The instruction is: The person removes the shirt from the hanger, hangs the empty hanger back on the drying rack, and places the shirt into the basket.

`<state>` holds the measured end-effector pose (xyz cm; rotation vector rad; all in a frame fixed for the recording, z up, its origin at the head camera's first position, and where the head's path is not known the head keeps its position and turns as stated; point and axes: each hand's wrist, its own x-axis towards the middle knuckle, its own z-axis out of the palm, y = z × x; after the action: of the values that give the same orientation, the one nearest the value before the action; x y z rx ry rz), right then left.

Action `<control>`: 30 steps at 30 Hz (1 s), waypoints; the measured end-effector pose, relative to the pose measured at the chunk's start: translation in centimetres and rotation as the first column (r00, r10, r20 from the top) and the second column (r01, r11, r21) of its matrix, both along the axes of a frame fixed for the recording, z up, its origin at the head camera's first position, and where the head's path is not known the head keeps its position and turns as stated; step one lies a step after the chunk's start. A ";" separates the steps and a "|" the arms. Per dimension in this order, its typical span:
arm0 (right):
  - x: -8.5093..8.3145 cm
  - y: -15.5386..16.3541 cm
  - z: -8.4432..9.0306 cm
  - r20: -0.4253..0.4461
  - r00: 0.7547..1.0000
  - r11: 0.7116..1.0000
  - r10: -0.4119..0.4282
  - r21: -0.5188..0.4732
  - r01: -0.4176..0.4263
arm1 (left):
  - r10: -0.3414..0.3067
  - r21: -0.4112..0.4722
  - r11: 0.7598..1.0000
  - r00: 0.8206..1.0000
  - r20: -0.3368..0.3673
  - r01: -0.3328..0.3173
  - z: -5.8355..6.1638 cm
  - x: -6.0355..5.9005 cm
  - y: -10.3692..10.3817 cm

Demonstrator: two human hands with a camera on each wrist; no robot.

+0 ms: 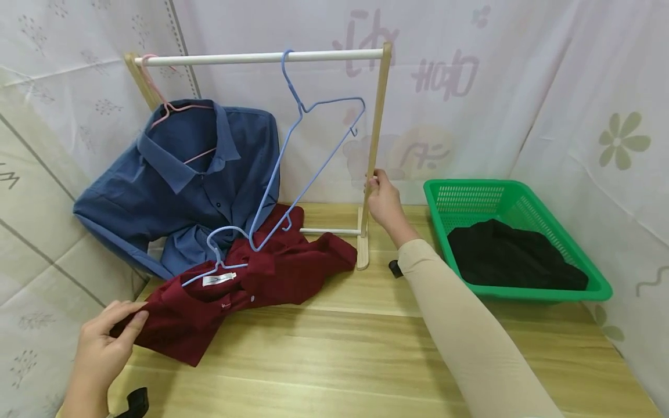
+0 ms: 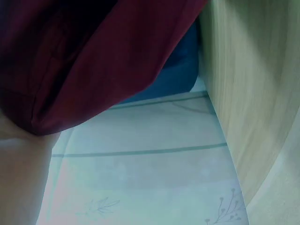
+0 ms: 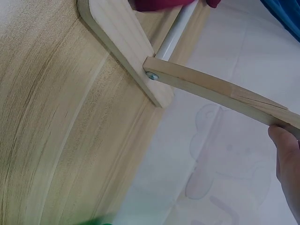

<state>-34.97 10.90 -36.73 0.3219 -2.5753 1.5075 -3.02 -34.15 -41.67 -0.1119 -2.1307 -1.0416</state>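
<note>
Head view gives me the whole scene: my left hand [image 1: 104, 342] pinches the near-left edge of a dark red shirt [image 1: 251, 278], thumb on top and fingers curled under the cloth. The shirt lies crumpled on the wooden table [image 1: 334, 360], left of centre, its collar opened upward with a white label showing and a light blue hanger [image 1: 222, 258] pushed into the neck. The fabric is deep maroon, short-sleeved as far as I can tell, with folds bunched toward the far right.

My right hand [image 1: 384, 203] grips the right upright of the small wooden clothes rack [image 1: 377, 145], fingers wrapped round the post. A second blue hanger [image 1: 308, 157] hangs tilted from the white rail, and a blue shirt [image 1: 183, 180] on a pink hanger [image 1: 167, 110] sags at the far left. At the right sits a green basket [image 1: 596, 284] holding a black garment [image 1: 514, 255].

Left wrist view shows only red cloth [image 2: 93, 61] close up.
</note>
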 end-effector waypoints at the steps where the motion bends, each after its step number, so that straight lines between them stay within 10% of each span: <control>1: 0.0 0.0 0.0 0.002 1.000 1.000 0.001 -0.001 -0.001 | -0.032 0.004 0.999 0.999 -0.016 0.032 -0.1 0.1 -0.2; 11: 0.2 -0.1 0.3 -0.001 1.000 1.000 0.005 -0.013 -0.005 | -0.333 0.116 0.922 0.909 -0.249 0.370 0.2 -0.2 -0.2; 17: 0.7 0.3 0.6 0.031 1.000 1.000 -0.002 0.027 0.001 | -0.300 0.117 0.934 0.920 -0.254 0.337 1.5 -0.2 1.1; 23: 5.0 0.9 4.9 0.202 0.979 0.985 0.001 0.172 -0.036 | -0.269 0.113 0.946 0.930 -0.250 0.304 4.0 -1.0 3.1; 26: 8.5 1.1 7.1 0.243 0.955 0.933 0.171 0.271 -0.236 | -0.240 0.101 0.957 0.936 -0.259 0.273 5.8 -1.7 4.4; 30: 12.7 1.6 9.1 0.211 0.887 0.796 0.411 0.391 -0.462 | -0.201 0.070 0.971 0.936 -0.288 0.230 8.5 -2.6 6.4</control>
<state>-22.27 12.51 -27.63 0.9732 -3.0693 1.0495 -5.61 -27.79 -33.21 -0.4272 -1.8334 -1.1846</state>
